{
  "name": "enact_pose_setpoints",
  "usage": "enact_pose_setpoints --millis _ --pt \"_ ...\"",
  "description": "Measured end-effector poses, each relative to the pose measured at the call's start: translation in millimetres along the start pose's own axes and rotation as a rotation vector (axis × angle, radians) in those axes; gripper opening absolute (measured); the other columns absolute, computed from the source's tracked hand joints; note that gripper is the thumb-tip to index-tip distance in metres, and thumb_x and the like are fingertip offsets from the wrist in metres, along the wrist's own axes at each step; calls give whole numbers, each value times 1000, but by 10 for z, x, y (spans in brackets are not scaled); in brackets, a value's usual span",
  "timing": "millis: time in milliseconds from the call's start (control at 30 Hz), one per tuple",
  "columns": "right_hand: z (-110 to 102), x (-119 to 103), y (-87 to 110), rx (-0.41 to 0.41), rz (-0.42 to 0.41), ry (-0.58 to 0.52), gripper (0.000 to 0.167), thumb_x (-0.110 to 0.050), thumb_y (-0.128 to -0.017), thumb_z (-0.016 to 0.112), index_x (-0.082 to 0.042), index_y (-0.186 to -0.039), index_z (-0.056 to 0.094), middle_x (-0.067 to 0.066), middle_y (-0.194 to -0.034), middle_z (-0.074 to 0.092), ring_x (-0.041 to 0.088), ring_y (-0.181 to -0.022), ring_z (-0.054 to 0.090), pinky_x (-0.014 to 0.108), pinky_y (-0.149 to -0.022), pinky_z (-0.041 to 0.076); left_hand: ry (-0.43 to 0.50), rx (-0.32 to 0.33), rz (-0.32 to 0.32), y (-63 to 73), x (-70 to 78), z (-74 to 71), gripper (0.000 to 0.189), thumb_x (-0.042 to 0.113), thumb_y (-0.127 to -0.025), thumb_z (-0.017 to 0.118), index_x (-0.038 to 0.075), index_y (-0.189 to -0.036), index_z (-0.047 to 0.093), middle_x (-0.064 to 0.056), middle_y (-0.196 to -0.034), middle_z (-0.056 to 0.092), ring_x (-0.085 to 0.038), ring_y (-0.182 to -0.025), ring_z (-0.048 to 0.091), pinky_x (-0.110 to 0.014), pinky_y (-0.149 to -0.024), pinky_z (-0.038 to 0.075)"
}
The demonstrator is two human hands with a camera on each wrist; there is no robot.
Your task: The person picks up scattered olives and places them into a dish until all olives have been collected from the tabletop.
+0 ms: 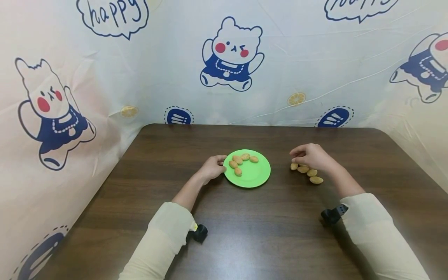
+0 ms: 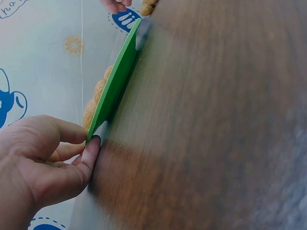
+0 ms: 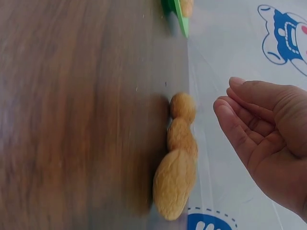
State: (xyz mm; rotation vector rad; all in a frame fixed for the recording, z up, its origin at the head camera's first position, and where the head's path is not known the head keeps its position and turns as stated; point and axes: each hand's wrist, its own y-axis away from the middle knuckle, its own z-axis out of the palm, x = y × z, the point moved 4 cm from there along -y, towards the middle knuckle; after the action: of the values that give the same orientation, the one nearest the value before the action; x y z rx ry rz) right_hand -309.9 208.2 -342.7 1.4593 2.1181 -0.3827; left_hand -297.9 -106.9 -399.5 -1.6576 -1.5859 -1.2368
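Note:
A round green plate (image 1: pixel 252 175) lies on the table with several tan, oval nuts in the shell (image 1: pixel 237 160) on its left and far part. My left hand (image 1: pixel 211 169) pinches the plate's left rim; in the left wrist view the thumb is low at the edge and the fingers meet it from above. To the right of the plate, more unshelled nuts (image 1: pixel 303 169) lie in a slanting row. My right hand (image 1: pixel 312 156) hovers just over the far end of that row. Its fingers (image 3: pixel 235 122) are loosely bent, and nothing shows between them and the thumb.
The dark wooden table (image 1: pixel 245 233) carries the plate and the loose nuts. A white printed sheet (image 1: pixel 168 58) with cartoon bears hangs behind and along the sides. A small black device (image 1: pixel 200 233) sits at the left cuff, another (image 1: pixel 334 214) at the right.

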Motion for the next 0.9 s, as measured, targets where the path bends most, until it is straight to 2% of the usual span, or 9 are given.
enact_pose_setpoints --millis 233,500,900 --pt "-44 91 27 8 4 6 32 -14 -89 62 5 -115 61 13 -100 65 21 -83 59 32 -66 48 -3 -2 -3 19 4 -4 54 -3 -88 52 2 -140 37 -14 -122 51 -23 -109 49 -30 -82 44" --pt "-66 215 46 22 49 15 31 -13 -88 62 4 -114 62 14 -101 64 22 -84 59 34 -69 49 -1 -6 -3 33 22 -3 54 -3 -88 51 0 -140 37 -14 -122 51 -22 -108 49 -29 -81 45" --pt "-78 283 72 44 66 34 32 -13 -88 63 7 -112 61 15 -98 65 25 -87 58 37 -71 48 4 -9 -1 34 21 -2 54 -3 -89 51 0 -140 36 -15 -123 51 -23 -108 49 -29 -81 45"
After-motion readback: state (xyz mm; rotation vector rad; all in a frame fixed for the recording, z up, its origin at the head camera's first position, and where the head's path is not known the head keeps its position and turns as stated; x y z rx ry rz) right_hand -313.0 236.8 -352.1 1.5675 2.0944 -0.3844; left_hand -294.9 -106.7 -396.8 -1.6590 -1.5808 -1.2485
